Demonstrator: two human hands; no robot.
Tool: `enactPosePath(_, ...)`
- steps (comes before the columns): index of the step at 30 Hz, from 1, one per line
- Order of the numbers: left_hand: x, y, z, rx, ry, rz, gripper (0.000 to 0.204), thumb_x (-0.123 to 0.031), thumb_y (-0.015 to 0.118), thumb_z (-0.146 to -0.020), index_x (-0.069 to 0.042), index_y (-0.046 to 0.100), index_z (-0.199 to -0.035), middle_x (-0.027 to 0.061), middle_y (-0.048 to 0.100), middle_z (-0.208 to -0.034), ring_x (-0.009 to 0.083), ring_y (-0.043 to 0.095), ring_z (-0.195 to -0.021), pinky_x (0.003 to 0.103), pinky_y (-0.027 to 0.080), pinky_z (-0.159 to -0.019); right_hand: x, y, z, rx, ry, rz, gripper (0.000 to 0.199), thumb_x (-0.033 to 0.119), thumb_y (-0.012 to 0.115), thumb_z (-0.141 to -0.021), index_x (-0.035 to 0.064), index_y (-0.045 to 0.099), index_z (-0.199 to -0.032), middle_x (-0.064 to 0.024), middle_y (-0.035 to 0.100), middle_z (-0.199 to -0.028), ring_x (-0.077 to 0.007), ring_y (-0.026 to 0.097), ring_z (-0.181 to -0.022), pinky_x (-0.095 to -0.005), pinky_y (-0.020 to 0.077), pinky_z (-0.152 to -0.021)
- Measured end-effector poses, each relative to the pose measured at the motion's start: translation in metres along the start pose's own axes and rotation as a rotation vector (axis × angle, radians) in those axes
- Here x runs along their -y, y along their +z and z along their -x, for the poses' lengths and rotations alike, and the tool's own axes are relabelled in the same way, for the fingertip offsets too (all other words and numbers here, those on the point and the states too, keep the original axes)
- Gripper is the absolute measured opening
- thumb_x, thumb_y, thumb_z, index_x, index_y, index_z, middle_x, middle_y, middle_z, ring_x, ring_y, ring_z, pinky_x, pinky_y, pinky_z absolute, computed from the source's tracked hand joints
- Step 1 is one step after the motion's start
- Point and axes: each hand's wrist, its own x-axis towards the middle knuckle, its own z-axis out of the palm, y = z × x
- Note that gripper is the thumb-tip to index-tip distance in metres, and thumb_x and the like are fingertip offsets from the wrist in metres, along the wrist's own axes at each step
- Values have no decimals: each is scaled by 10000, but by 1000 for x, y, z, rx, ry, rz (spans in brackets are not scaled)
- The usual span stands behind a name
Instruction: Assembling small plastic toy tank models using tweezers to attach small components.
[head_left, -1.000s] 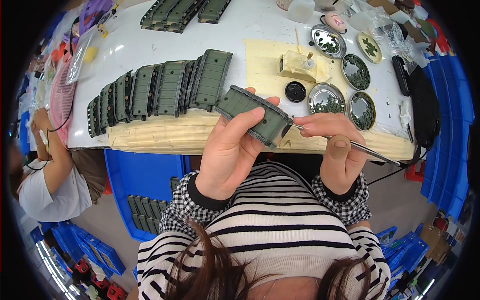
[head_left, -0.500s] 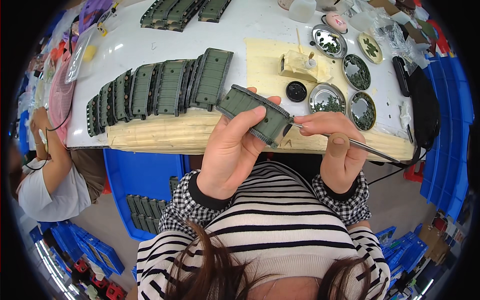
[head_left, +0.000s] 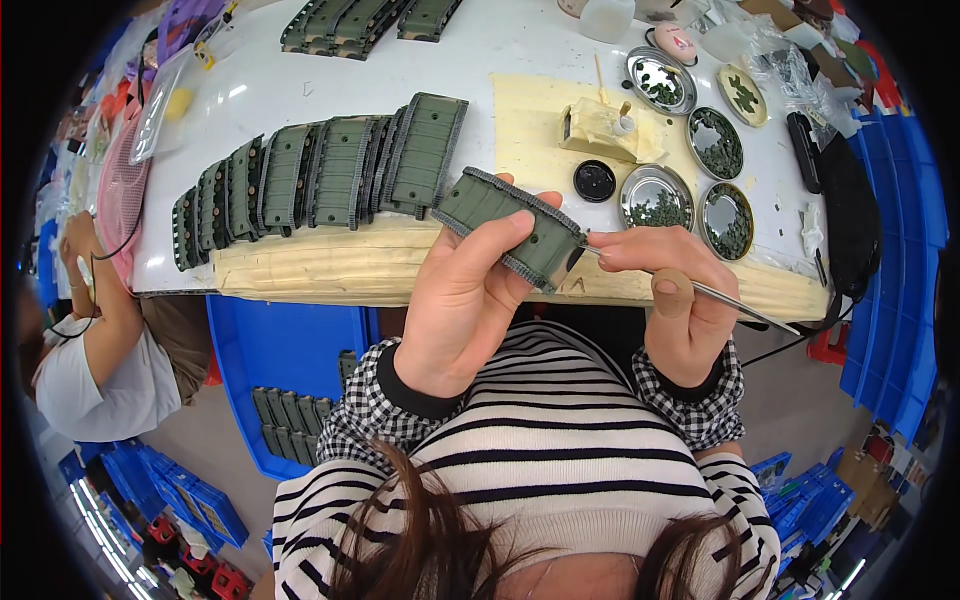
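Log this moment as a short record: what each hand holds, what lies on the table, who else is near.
Left hand: grips a green ribbed-edge plastic part
Right hand: holds a thin metal tool, tip at the part's end
Table: overlapping row of green parts, round tins of small green bits, black cap
Below table: blue bin
Nearby: another person, at left

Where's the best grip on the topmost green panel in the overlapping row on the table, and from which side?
Probably the two long ribbed edges of the topmost green panel, coming from its right side. It leans on the overlapped row, so its right edge and face sit exposed; the left edge rests on its neighbour. The left hand holds a similar panel across its width.
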Motion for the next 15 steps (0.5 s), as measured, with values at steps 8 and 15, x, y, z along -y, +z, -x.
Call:
enactPosePath(8,1,-1,-1,11,-18,7,424,-58,567,-941,-31,411,-1335,183,563,-1279,270,631,-1109,373,543,-962,3,-2,-1,9,36,-3,205,125,570,-972,-43,687,-989,-150,709,-932,-235,683,-846,-303,522,-766)
enactPosePath(15,3,-1,-2,-1,-30,34,422,-46,574,-937,-36,417,-1328,188,557,-1282,259,615,-1130,372,528,-984,4,-2,-2,30,8,61,156,65,581,-945,-42,690,-976,-153,712,-921,-253,696,-864,-316,537,-768)
